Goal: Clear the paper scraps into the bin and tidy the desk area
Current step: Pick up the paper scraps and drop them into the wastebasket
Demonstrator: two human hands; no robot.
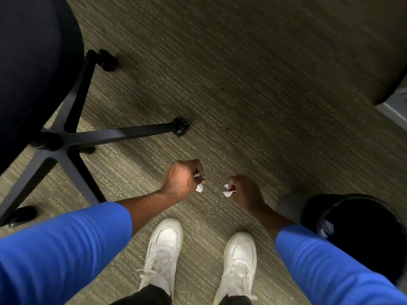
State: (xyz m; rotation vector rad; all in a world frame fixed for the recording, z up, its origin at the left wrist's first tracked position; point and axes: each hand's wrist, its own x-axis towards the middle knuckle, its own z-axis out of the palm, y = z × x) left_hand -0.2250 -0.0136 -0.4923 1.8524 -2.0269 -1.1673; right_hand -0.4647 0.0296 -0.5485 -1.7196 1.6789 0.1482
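I look straight down at a grey-green carpet. My left hand (181, 178) is fisted around white paper scraps (199, 186) that poke out between the fingers. My right hand (243, 190) is closed the same way on more white paper scraps (228, 191). Both hands hang above the floor in front of my white shoes, a short gap apart. A black bin (361, 230) with a dark liner stands at the lower right, just right of my right forearm; a bit of white paper (327, 227) shows inside near its rim.
A black office chair (33, 62) fills the left side, its star base (105, 134) and castors reaching toward the middle. A grey furniture edge (394, 106) shows at the right. My white shoes (164, 245) stand at the bottom centre on open carpet.
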